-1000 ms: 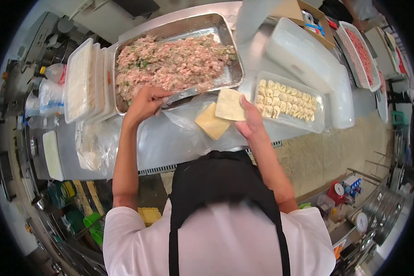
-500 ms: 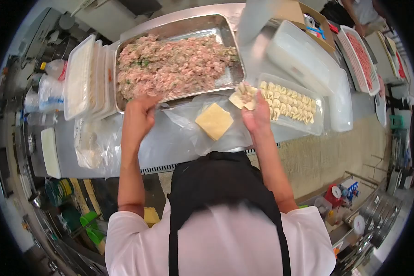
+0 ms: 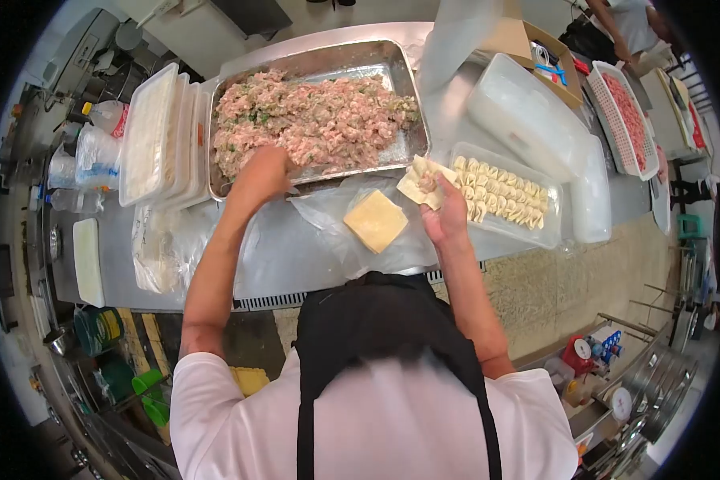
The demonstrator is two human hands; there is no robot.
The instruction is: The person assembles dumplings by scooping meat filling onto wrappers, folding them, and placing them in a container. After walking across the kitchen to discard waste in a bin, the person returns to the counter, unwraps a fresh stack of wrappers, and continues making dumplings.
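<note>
My left hand (image 3: 266,174) is curled over the near edge of the metal tray (image 3: 360,168), against the ground meat filling (image 3: 312,120) flecked with green. Its fingertips are partly hidden, and I cannot make out what they hold. In my right hand (image 3: 446,214) lies a pale dumpling wrapper (image 3: 412,190) with a lump of meat on it, the thumb over its edge. Between the hands a stack of square wrappers (image 3: 375,222) rests on a clear plastic sheet (image 3: 324,214). Right of my right hand, folded dumplings (image 3: 500,188) stand in rows inside a clear plastic container (image 3: 550,228).
Stacked lidded containers (image 3: 148,136) stand left of the tray, with a plastic bag (image 3: 162,252) in front. Large translucent bins (image 3: 528,108) lie at the right, near a cardboard box (image 3: 566,76). A white basket (image 3: 622,116) holds reddish meat; another person (image 3: 628,32) is behind it.
My left hand has moved forward from the tray's near edge, over the filling. My right hand has turned a little, so the wrapper and its meat now face up more openly.
</note>
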